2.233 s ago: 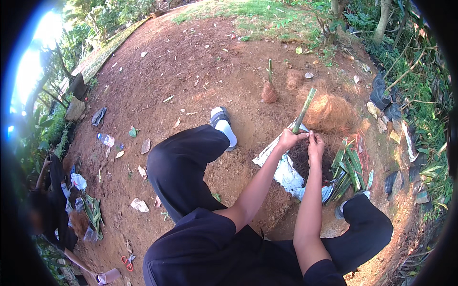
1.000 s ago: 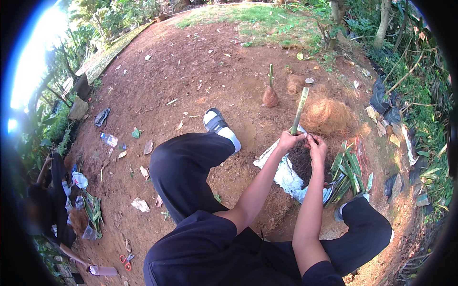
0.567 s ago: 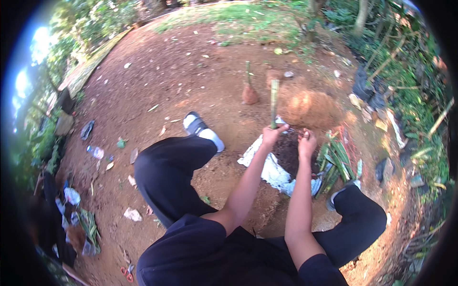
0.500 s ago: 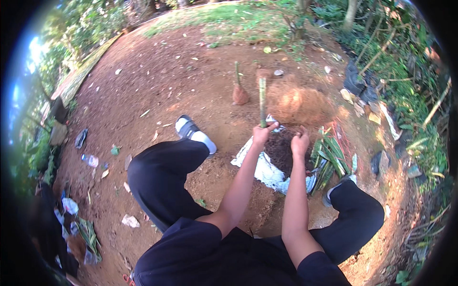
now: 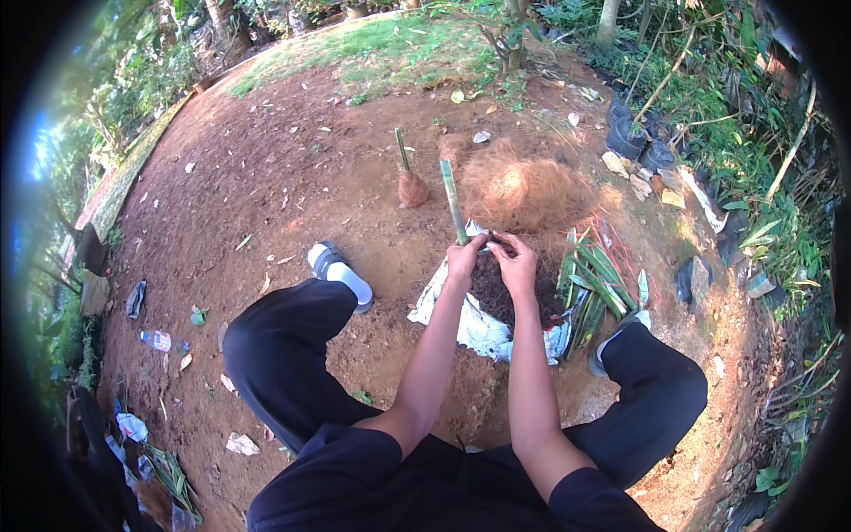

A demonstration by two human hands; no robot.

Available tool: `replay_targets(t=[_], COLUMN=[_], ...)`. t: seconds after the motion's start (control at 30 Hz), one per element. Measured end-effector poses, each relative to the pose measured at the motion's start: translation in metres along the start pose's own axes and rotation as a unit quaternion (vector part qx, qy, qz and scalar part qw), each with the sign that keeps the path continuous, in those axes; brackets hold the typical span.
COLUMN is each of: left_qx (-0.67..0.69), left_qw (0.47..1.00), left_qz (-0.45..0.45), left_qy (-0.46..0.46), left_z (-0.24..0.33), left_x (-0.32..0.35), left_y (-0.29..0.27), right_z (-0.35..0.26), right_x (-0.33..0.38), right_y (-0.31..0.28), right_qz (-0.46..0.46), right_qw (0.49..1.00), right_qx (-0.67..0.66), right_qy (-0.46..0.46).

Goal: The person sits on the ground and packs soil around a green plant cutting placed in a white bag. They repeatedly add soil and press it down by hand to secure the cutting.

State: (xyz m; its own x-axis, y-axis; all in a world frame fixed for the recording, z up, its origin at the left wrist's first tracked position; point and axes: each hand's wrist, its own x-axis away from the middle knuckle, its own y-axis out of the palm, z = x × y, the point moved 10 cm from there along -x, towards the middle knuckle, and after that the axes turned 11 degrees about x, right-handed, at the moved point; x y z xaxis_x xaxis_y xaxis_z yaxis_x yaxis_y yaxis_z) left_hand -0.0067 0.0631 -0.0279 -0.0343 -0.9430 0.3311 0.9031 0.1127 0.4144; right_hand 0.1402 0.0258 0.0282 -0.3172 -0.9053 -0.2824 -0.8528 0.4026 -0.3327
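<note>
My left hand (image 5: 463, 257) is closed around the lower end of a snake plant leaf cutting (image 5: 452, 199), which stands up from the fist with a slight tilt. Thumb and fingers of my right hand (image 5: 516, 266) are pinched together against the left fingertips; whatever they hold is hidden. Both hands are over a white sack (image 5: 483, 331) bearing dark soil (image 5: 493, 288). Beyond them lies a heap of brown coconut fibre (image 5: 505, 191). Left of the heap, a fibre-wrapped ball (image 5: 411, 189) stands with a leaf piece (image 5: 402, 149) upright in it.
Long snake plant leaves (image 5: 603, 275) and red strings (image 5: 625, 253) lie right of the sack. My sandalled left foot (image 5: 341, 270) rests on bare earth. A plastic bottle (image 5: 156, 340) is at the left. Black plastic bags (image 5: 623, 133) line the planted edge at the right.
My right hand has moved left from over the soil to meet the left hand at the cutting's base. The cutting now leans slightly left. The whole view has shifted a little.
</note>
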Motion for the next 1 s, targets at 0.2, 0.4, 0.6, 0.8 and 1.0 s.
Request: replay_targets(t=[0.2,0.4,0.6,0.8,1.0], left_qx=[-0.036,-0.013,-0.005,0.047,0.023], left_qw=[0.999,0.999,1.000,0.997,0.998], left_qz=[-0.001,0.009,-0.005,-0.005,0.019], left_qy=[0.010,0.034,0.009,0.069,0.057], left_z=[-0.001,0.007,0.013,0.018,0.021], left_x=[-0.005,0.003,0.006,0.003,0.000], left_y=[0.001,0.003,0.001,-0.004,-0.024], right_z=[-0.020,0.013,0.034,0.040,0.057], right_x=[0.004,0.003,-0.002,-0.001,-0.008], right_y=[-0.012,-0.013,-0.014,-0.037,-0.031], right_qz=[0.030,0.033,0.052,0.090,0.056], right_qw=[0.992,0.998,0.992,0.973,0.985], right_qx=[0.100,-0.034,-0.084,0.206,0.149], right_qy=[-0.065,0.051,0.080,0.051,0.068])
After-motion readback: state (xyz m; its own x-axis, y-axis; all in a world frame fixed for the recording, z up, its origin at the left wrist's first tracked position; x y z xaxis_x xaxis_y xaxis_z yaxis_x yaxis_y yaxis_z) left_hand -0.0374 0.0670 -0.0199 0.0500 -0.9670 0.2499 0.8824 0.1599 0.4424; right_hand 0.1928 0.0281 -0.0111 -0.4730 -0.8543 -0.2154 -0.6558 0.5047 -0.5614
